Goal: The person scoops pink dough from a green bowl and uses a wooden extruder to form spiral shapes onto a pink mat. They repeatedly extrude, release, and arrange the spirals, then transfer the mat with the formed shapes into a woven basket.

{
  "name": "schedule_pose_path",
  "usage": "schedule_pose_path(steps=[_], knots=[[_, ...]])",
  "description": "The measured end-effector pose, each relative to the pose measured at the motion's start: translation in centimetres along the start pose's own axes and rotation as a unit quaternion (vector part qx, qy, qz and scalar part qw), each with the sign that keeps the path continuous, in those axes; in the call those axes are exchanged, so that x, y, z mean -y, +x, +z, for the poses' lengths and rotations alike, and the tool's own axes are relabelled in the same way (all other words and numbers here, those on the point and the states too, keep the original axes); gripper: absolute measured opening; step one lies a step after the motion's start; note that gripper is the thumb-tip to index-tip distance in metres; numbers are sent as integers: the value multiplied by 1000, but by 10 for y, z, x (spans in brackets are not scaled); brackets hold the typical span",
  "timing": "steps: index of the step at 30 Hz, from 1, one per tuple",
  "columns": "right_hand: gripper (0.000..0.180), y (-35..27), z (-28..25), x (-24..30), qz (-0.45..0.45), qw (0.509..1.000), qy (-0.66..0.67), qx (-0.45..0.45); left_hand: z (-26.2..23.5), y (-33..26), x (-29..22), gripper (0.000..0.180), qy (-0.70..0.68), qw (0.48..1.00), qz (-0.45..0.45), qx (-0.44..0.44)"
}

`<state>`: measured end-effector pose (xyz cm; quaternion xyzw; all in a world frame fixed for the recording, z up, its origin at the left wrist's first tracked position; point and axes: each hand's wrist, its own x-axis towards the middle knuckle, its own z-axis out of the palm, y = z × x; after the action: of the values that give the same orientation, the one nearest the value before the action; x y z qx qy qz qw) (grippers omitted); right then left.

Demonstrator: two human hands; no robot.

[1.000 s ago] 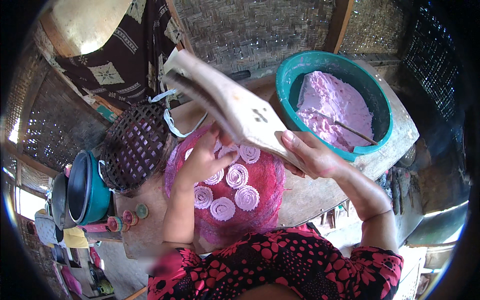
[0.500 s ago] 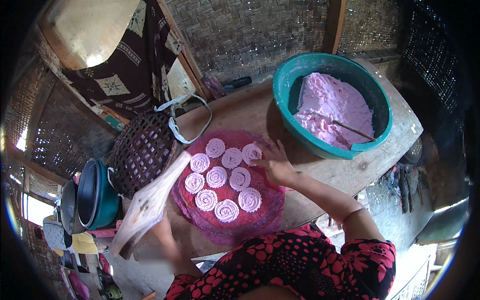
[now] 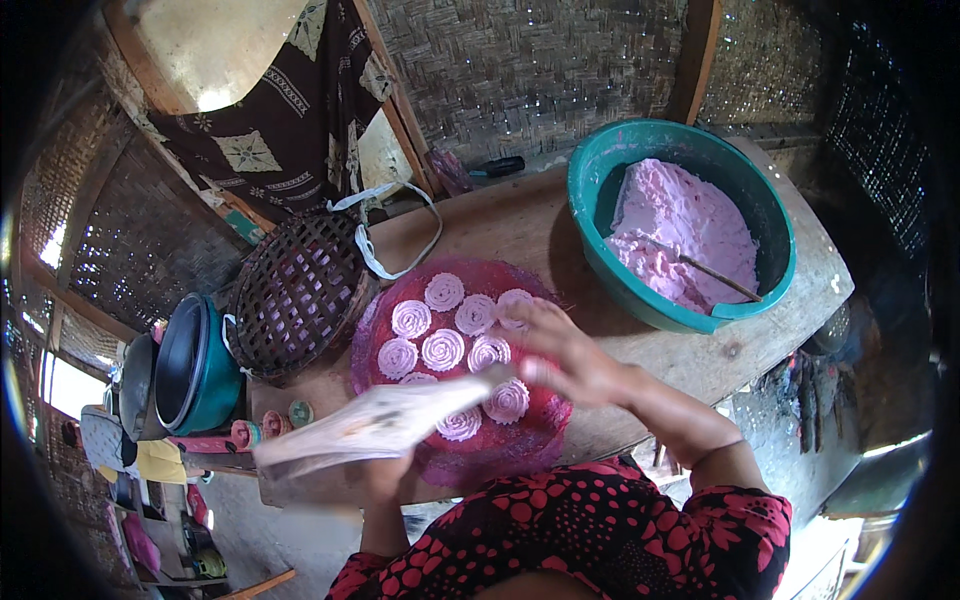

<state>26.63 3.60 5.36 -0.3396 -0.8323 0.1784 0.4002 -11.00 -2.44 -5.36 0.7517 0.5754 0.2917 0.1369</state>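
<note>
A whitish piping bag (image 3: 365,422) lies across my left hand (image 3: 385,478), which grips it from below; most of those fingers are hidden behind it. Its narrow tip points right, over the pink swirls. Several swirls of pale pink dough (image 3: 442,350) sit on a round tray lined with a magenta sheet (image 3: 375,340). My right hand (image 3: 572,355) hovers above the tray's right side, fingers apart and somewhat blurred, holding nothing that I can see. It is close to the bag's tip and partly covers the upper right swirl.
A green basin (image 3: 585,235) of pink dough stands at the back right, with a stick (image 3: 720,278) in it. Left of the tray leans a dark woven basket (image 3: 300,290) with white straps. All stand on a wooden table (image 3: 500,225); dark and green tubs (image 3: 190,365) are farther left.
My left hand has swung the bag's tip right and nearer, from the tray's far left edge to over the swirls. My right hand has drawn slightly right and lifted off the upper right swirl.
</note>
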Motion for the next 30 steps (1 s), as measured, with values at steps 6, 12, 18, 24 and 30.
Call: schedule_pose_path(steps=[6, 12, 18, 24, 30], knots=[[55, -41, -25, 28, 60, 994, -3, 96, 38, 23, -101, 39, -161, 945, 176, 225], [56, -16, -58, -16, 100, 986, 93, 98, 35, 67, -192, 37, -218, 852, 342, 332], [60, 45, -86, 75, -243, 970, -12, 28, -4, 126, -241, 35, -175, 815, 380, 402], [42, 73, -107, 162, -296, 952, -32, 69, -54, 165, -253, 33, -146, 822, 343, 430], [22, 74, -125, 127, -22, 991, 27, -125, -58, 163, -243, 27, -50, 894, 343, 285]])
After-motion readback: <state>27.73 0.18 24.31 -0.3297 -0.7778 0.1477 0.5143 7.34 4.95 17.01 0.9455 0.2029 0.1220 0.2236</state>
